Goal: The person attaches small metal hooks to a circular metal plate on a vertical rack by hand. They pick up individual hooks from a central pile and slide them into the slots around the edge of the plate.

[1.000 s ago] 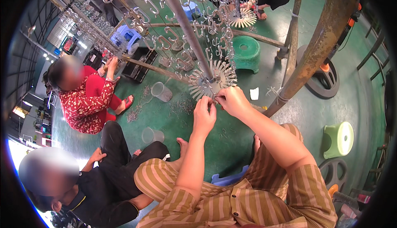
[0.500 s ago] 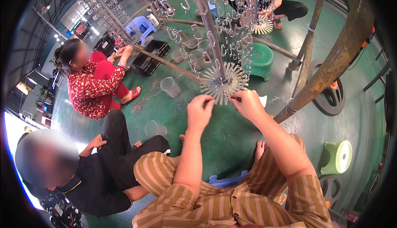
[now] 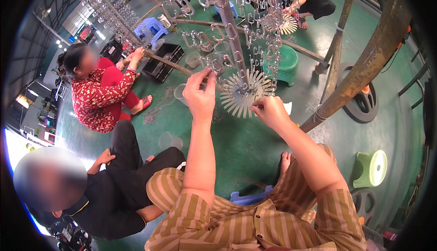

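Head view, single entry.

Item 1: small metal hooks (image 3: 214,64), silver, S- or carabiner-shaped, hung in strings from a vertical pole (image 3: 232,37). Judged light, stiff and smooth, likely to swing and tangle with their neighbours; best taken by the bend of one hook, pinched between thumb and fingertip.

Item 2: pale spoked disc (image 3: 243,97), a flat wheel of thin radiating prongs round the foot of the pole, above the green floor (image 3: 246,146). The prongs look thin and perhaps springy; hold at the rim, not at a single tip.

Item 3: left hand (image 3: 199,95), raised at the disc's left edge, thumb and forefinger closed in a pinch on a hook low on the nearest string, the remaining fingers loosely curled.

Item 4: right hand (image 3: 268,111), at the disc's lower right edge, fingers drawn together in a loose fist with the tips touching the prongs; whether a hook lies inside it cannot be told.

Item 5: surroundings. A person in a red patterned top (image 3: 98,98) sits at the left beside a black crate (image 3: 163,59); a person in black (image 3: 114,192) sits lower left. A green stool (image 3: 287,64) stands behind the disc, a pale green one (image 3: 371,169) at the right, and a rusty slanted post (image 3: 364,64) crosses the upper right.
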`<state>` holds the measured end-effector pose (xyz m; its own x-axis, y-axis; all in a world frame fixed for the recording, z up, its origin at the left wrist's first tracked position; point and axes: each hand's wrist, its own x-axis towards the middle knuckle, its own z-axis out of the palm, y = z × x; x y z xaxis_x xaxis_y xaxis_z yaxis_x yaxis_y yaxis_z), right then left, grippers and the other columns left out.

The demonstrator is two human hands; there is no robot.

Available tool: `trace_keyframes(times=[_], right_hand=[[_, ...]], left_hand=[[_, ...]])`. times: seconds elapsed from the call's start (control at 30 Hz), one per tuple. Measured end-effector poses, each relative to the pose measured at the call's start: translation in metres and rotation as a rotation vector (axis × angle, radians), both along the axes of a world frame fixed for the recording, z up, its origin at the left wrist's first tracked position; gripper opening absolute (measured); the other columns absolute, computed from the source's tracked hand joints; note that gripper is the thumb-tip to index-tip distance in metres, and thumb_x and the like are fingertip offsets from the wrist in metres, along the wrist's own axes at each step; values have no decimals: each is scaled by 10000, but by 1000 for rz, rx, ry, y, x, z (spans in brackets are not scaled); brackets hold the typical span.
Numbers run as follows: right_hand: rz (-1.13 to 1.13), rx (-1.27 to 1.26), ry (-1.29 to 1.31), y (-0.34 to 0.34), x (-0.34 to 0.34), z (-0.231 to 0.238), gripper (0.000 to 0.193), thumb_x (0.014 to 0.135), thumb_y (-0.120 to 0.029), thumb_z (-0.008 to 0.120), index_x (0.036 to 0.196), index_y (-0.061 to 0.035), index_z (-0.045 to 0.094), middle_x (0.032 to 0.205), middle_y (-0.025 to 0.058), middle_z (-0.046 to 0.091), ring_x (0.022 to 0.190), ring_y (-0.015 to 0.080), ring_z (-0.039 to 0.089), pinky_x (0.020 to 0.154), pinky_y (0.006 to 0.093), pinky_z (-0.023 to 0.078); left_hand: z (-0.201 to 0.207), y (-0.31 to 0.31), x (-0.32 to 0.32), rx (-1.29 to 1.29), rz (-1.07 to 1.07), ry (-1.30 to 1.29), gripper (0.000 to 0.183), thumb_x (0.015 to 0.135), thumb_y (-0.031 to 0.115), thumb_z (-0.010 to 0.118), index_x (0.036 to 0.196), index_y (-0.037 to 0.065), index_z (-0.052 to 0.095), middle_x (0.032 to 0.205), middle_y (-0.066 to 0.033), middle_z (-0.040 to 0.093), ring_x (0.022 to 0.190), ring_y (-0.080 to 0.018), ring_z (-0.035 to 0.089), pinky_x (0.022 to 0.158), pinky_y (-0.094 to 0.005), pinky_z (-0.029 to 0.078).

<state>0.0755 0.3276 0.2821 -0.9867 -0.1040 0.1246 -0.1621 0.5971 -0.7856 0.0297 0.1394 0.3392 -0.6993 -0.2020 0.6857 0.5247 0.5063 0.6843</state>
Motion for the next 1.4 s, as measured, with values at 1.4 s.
trace_keyframes(times=[1.4], right_hand=[[-91, -235, 217, -33, -45, -8, 85, 760, -68, 635, 797, 6, 651, 711, 185, 620, 669, 346, 616, 606, 400, 481]], left_hand=[[-53, -4, 28, 297, -494, -643, 173, 868, 38, 543, 983, -58, 629, 841, -103, 667, 729, -106, 586, 673, -224, 460]])
